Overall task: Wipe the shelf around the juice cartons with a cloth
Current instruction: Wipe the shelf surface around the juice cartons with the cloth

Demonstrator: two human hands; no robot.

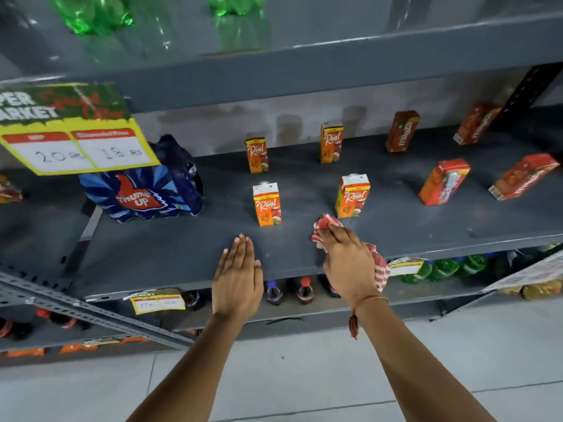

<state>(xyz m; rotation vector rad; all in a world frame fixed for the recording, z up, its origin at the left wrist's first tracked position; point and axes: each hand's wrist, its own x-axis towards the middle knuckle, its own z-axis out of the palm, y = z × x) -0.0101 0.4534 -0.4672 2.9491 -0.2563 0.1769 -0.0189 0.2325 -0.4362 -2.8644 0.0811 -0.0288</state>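
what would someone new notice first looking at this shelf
Probably the right hand pressing a red-and-white checked cloth onto the grey shelf near its front edge, while the left hand lies flat and empty beside it. Next, the orange Real juice cartons standing spaced out behind the hands, and the yellow price sign hanging at upper left.

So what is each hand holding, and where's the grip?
Right hand grips the red-checked cloth bunched at its middle; left hand holds nothing.
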